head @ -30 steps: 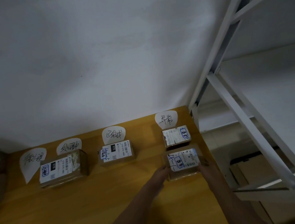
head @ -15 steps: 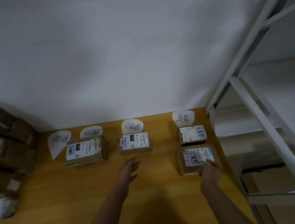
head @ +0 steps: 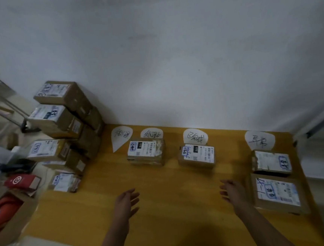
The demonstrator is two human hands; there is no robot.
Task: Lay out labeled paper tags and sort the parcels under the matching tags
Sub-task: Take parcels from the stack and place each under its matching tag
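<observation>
Several white paper tags lie along the wall on the wooden table (head: 173,200): a leftmost tag (head: 121,137), a second tag (head: 152,134), a third tag (head: 195,137) and a rightmost tag (head: 259,139). One brown parcel (head: 146,151) sits under the second tag, another parcel (head: 197,156) under the third. Under the rightmost tag lie a small parcel (head: 271,162) and a flatter parcel (head: 277,193). My left hand (head: 126,202) hovers open over the table's middle. My right hand (head: 233,193) is open just left of the flat parcel, holding nothing.
A stack of brown parcels (head: 63,129) stands at the table's left end against the wall. A red item (head: 22,181) and a cardboard box (head: 9,220) sit lower left. A white metal rack (head: 318,123) borders the right edge.
Both hands have let go of the flat parcel and drawn back from it. My left hand swung left. The view has turned left, bringing the parcel stack into sight.
</observation>
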